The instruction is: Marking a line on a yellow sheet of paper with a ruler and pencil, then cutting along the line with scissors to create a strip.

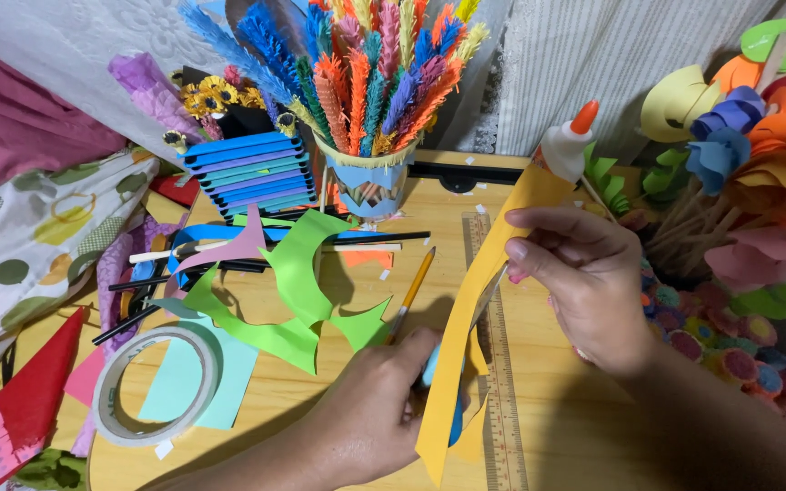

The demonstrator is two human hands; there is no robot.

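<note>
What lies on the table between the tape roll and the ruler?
In the head view, between the tape roll and the ruler: light blue paper, green paper offcuts, and the left hand at the yellow strip.

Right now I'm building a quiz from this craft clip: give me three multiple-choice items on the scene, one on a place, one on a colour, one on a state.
1. Where does the tape roll lie?
A. at the table's near left
B. on the ruler
C. inside the cup

2. What colour is the paper strip in the hands?
A. green
B. yellow-orange
C. purple

3. How does the right hand stand?
A. flat on the table
B. pinching the strip's upper part
C. gripping the glue bottle

Answers:
1 A: the roll rests on light-blue paper by the left edge, apart from the ruler.
2 B: the strip is yellow-orange; the green paper lies loose on the table.
3 B: its fingers close on the strip, while the glue bottle stands behind, untouched. The left hand works blue-handled scissors low on the strip.
</note>
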